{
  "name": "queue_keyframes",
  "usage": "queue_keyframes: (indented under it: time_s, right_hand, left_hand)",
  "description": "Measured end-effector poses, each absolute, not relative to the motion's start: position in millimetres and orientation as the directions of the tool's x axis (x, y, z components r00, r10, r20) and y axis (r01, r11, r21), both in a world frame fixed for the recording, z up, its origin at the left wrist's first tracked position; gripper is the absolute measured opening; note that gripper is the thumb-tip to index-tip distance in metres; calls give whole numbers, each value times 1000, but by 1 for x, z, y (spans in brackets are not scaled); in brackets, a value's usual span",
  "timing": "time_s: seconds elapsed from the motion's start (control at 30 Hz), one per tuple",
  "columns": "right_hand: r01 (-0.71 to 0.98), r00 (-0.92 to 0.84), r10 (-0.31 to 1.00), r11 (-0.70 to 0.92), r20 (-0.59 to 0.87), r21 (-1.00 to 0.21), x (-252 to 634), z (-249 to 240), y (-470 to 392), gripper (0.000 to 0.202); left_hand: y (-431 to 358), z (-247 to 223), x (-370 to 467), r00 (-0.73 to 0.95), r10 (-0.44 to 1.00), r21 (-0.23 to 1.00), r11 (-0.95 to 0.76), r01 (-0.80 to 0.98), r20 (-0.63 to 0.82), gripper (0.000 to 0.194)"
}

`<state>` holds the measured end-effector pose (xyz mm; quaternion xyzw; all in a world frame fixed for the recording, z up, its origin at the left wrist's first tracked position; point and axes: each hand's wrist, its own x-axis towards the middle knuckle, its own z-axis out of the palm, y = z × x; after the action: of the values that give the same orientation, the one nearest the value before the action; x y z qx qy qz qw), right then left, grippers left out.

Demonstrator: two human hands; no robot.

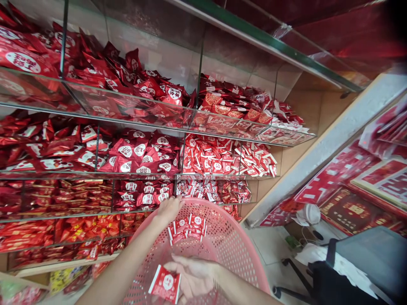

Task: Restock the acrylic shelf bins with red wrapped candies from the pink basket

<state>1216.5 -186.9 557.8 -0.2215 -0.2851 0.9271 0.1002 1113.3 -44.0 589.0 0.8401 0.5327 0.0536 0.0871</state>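
Note:
A large pink perforated basket (241, 241) stands in front of the shelves, with several small red and white packets (187, 228) lying together inside it. My left hand (169, 209) grips the basket's far rim at the upper left, fingers folded over the edge. Over the basket's near part, my right hand (193, 275) holds a red packet (165, 284) with white ends and a white round print. Part of this hand's fingers is hidden behind the packet.
Glass-fronted shelves (140, 174) with dividers hold red candy packets in rows. To the right are a white-edged shelf side (318, 140), red boxes (352, 207) and a black chair (330, 275) with a white cloth. Yellow packets (65, 277) lie at the lower left.

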Motion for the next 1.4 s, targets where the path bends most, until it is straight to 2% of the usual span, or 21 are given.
queue_keyframes:
  time_s: [0.1,0.23,0.33,0.43,0.5,0.57,0.67,0.73,0.83,1.17,1.4]
  right_hand:
    - [-46,-857,349,-784,-378,-619,1215,556,-189,49]
    - [-13,-754,505,-652,-421,-758,1217,557,-186,38]
    - [83,-605,678,-469,-418,-879,1227,568,-176,37]
    - [243,-487,833,-158,-261,-957,1244,584,-160,39]
    - [414,-430,898,104,-93,-904,1254,593,-147,37]
    - [611,-411,911,305,37,-730,1261,598,-135,39]
    - [779,-448,892,420,55,-465,1264,596,-120,55]
    - [811,-468,883,440,23,-386,1263,591,-112,60]
    - [825,-479,878,453,9,-337,1260,581,-105,56]
    - [847,-477,874,484,91,-221,1256,563,-105,41]
    - [851,-462,879,476,115,-219,1257,563,-105,39]
  left_hand:
    - [-44,590,1113,432,902,208,-421,883,-8,40]
    - [-46,592,1114,426,905,210,-414,886,-13,40]
    - [-47,594,1114,419,908,218,-405,888,-22,42]
    - [-48,596,1114,407,913,224,-390,893,-32,42]
    - [-49,596,1114,404,915,228,-387,893,-27,41]
    - [-49,596,1113,409,912,235,-394,889,-16,41]
    - [-49,594,1112,422,906,250,-408,878,-5,41]
    - [-49,593,1111,421,907,259,-405,877,-6,41]
    - [-49,591,1110,416,909,257,-402,879,3,40]
    - [-51,599,1111,414,910,232,-403,885,0,40]
    - [-51,601,1110,417,909,247,-400,882,-17,41]
